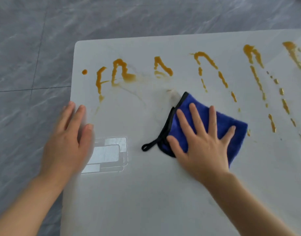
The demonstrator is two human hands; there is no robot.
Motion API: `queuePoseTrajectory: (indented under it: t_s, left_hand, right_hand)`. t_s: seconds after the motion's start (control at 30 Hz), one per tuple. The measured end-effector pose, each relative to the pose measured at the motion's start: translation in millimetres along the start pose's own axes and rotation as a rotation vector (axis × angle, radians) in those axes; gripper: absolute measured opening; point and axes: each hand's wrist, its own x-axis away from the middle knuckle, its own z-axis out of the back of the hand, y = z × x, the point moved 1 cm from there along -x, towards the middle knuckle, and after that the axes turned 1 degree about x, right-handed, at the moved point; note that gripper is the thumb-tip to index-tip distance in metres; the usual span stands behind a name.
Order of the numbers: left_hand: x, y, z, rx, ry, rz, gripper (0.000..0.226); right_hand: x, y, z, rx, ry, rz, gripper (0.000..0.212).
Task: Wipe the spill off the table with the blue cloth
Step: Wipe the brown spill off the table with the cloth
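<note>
A folded blue cloth [229, 123] with black trim and a black loop lies on the pale grey table [146, 193]. My right hand [202, 142] lies flat on the cloth with fingers spread, pressing it down. Orange spill [124, 72] runs in streaks and blobs across the far part of the table, from the left corner to the right edge. A faint smeared patch [173, 96] lies just beyond the cloth. My left hand [69, 138] rests flat on the table's left edge, fingers apart, holding nothing.
The table's left edge and rounded far-left corner [78, 44] border a grey tiled floor [27, 57]. A bright rectangular window reflection [109, 154] shows on the tabletop between my hands.
</note>
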Motion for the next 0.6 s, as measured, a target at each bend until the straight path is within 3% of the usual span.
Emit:
queuePoseTrajectory:
  t_s: [0.1,0.23,0.37,0.5,0.6]
  left_hand:
    - [0.2,1.0,-0.4,-0.004,-0.012,0.000,0.050]
    - [-1.1,0.1,-0.9,-0.016,-0.006,0.008,0.055]
    - [-2.5,-3.5,-3.2,-0.056,0.017,-0.041,0.062]
    - [-3.7,-7.9,-5.7,-0.072,0.024,-0.055,0.064]
    - [-4.6,-9.5,-8.2,-0.070,0.022,-0.079,0.068]
  right_hand:
    - [20.6,-21.2,-3.5,0.032,-0.032,0.137,0.067]
    - [-19.5,-22.5,-0.3,-0.002,-0.036,0.235,0.068]
    - [-52.5,14.7,6.3,-0.005,-0.028,0.091,0.070]
    - [-22.2,53.8,7.2,-0.013,-0.027,-0.110,0.069]
    - [21.6,39.2,4.8,-0.013,-0.036,-0.046,0.070]
